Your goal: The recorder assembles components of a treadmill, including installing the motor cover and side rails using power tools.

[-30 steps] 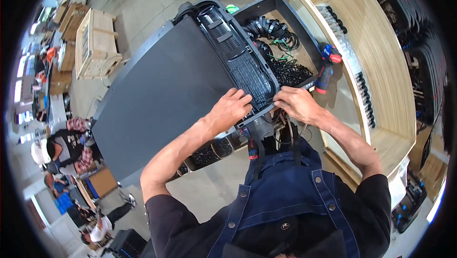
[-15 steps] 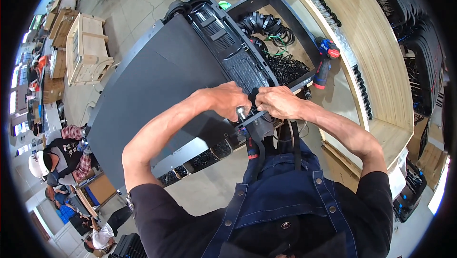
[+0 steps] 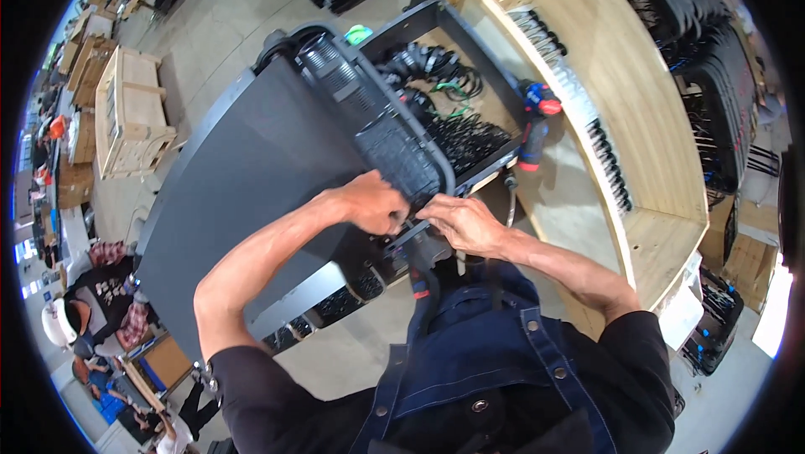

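A long black moulded plastic housing (image 3: 394, 156) with ribs and vents lies along the right side of the dark grey worktop (image 3: 277, 144). At its near end both hands work close together. My left hand (image 3: 376, 205) is closed, its fingers curled at the housing's near left corner; what is in them is hidden, though a small shiny metal bit shows between the hands. My right hand (image 3: 464, 221) is closed in a pinch at the near right corner, its fingertips on something too small to make out. A narrow dark edge piece (image 3: 407, 234) shows just below the fingers.
Beyond the housing stands a black-rimmed bin (image 3: 503, 77) with black coils and cable pieces. A blue and red power drill (image 3: 532, 131) hangs at its right side. A large wooden box (image 3: 646, 102) stands at right. A wooden crate (image 3: 132, 110) and a person (image 3: 96, 307) are at left.
The whole view has shifted, so hands and housing appear further left and slightly lower. The shiny round metal end seen by my left fingers is now mostly covered. Both hands stay at the same corner.
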Tool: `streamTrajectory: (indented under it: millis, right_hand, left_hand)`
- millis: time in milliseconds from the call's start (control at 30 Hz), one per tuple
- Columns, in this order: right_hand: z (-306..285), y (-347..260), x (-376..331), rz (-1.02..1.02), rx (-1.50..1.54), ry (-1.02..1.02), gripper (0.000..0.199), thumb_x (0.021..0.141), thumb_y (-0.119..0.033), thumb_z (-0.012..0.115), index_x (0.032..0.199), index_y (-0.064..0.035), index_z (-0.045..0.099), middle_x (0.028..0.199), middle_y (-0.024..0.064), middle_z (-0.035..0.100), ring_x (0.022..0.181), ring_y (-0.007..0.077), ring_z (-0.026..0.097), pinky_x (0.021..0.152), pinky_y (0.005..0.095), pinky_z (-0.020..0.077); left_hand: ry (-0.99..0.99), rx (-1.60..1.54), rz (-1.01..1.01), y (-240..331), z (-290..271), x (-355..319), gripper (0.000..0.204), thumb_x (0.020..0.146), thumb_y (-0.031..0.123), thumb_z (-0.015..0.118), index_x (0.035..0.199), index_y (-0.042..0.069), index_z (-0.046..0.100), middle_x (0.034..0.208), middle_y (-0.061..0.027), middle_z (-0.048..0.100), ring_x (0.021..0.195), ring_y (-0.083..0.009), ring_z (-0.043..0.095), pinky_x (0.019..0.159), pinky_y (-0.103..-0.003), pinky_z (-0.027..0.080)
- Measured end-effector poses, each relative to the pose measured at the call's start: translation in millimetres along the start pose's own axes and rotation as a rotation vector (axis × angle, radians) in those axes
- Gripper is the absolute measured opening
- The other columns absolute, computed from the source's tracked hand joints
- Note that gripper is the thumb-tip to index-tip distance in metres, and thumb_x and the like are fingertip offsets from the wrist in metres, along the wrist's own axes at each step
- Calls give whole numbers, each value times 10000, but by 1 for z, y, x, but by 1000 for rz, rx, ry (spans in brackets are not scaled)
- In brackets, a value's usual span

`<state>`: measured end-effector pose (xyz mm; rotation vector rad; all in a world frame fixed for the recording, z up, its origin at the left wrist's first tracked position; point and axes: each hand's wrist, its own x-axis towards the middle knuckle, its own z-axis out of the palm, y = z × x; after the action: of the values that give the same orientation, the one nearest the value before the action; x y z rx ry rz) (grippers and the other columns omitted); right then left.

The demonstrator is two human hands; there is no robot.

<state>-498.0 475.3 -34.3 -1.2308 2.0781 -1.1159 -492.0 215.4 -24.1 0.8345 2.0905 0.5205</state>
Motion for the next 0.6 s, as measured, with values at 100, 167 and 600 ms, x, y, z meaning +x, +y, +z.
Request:
streamTrajectory:
  millis: [100, 167, 600]
  right_hand:
    - [-18, 35, -24, 295, 310, 433, 250, 928, -97, 665, 1173, -49, 663, 1046, 101, 656, 852, 255, 671, 783, 381, 544]
    - [-41, 71, -32, 441, 194, 960, 338, 906, -126, 713, 1215, -9, 645, 1066, 117, 672, 918, 213, 656, 835, 365, 533]
    - [-94, 145, -77, 562, 251, 1074, 369, 809, -124, 791, 1143, -23, 671, 1005, 36, 687, 865, 129, 624, 800, 308, 514]
  left_hand:
    - [-25, -76, -33, 4, 4, -12, 163, 824, 291, 671, 899, 164, 741, 861, -77, 730, 907, -309, 676, 871, -449, 417]
    - [-64, -108, -90, 12, -2, -17, 151, 823, 282, 683, 893, 158, 734, 844, -82, 718, 905, -312, 664, 873, -439, 404]
    - [-100, -100, -100, 15, -14, -5, 203, 885, 306, 695, 986, 134, 736, 926, -48, 696, 998, -248, 600, 929, -410, 351]
